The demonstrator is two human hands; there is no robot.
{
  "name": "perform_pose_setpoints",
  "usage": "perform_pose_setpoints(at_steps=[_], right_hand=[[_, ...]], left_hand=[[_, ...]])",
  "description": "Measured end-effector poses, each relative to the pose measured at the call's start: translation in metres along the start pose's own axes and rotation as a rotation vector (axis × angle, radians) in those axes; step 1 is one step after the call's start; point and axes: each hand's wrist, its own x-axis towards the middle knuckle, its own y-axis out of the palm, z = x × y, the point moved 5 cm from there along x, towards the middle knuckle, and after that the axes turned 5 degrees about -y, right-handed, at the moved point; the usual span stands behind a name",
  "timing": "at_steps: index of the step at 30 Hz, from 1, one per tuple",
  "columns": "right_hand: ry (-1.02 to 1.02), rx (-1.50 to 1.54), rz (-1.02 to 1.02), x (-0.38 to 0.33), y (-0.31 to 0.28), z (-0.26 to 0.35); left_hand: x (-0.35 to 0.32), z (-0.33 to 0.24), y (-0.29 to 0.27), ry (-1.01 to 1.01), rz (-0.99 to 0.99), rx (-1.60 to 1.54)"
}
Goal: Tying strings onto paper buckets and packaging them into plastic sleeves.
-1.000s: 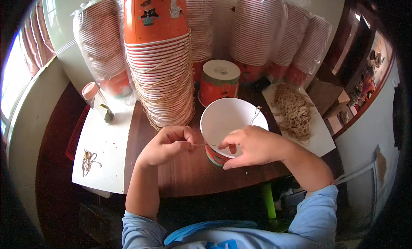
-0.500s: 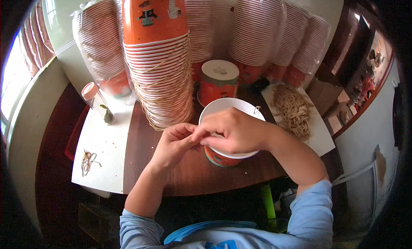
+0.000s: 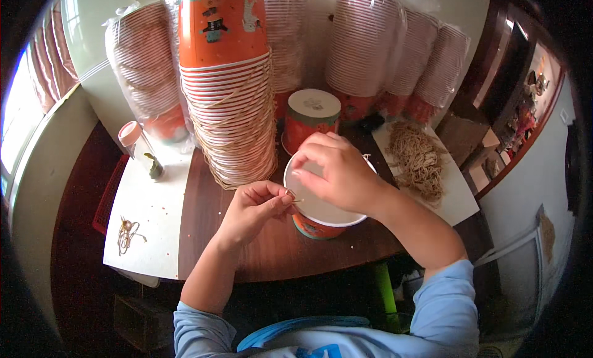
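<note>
Thumb and forefinger of the worker's left hand (image 3: 262,206) are closed in a pinch on a thin cord (image 3: 289,193), a short bent end showing past the fingertips, beside the near-left rim of a bucket (image 3: 327,214). Right hand (image 3: 336,177): fingers loosely curled, thumb parted from forefinger, raised over the bucket's mouth; nothing seen in its grip. Bucket stands on the brown tabletop (image 3: 253,259), mouth toward the worker, white inside, orange and green outside.

Progress, as judged: a small bit of cord shows at the far-right rim, so that side looks fitted. Near-left side looks unfinished, its end being in the fingers; whether it passes through the rim is hidden by the hand. Run of cord between the two sides: not traceable.

Farther out, a tall stack of nested buckets (image 3: 231,123) stands bottoms-up at left, cords looped along many of its rims; these read as done. Behind the worked bucket sits a single upturned bucket (image 3: 315,105), cord on it not discernible. At right, a tangled pile of cord (image 3: 417,163) reads as remaining supply; at left lies a small cord bundle (image 3: 128,235), with a lidded clear bottle (image 3: 151,163) beyond. Plastic-wrapped bucket stacks (image 3: 361,43) line the back wall, no cords visible on them: presumably the bulk left.
</note>
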Motion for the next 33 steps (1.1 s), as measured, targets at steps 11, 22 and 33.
perform_pose_setpoints(at_steps=[11, 22, 33], right_hand=[[-0.024, -0.112, 0.113, -0.028, 0.012, 0.028], [0.009, -0.264, 0.121, -0.067, 0.036, 0.085], [0.076, -0.436, -0.237, -0.093, 0.06, 0.063]], left_hand=[[-0.006, -0.01, 0.002, 0.128, -0.021, 0.104], [-0.064, -0.028, 0.039, 0.937, -0.405, 1.176], [-0.047, 0.041, 0.014, 0.356, -0.355, -0.061]])
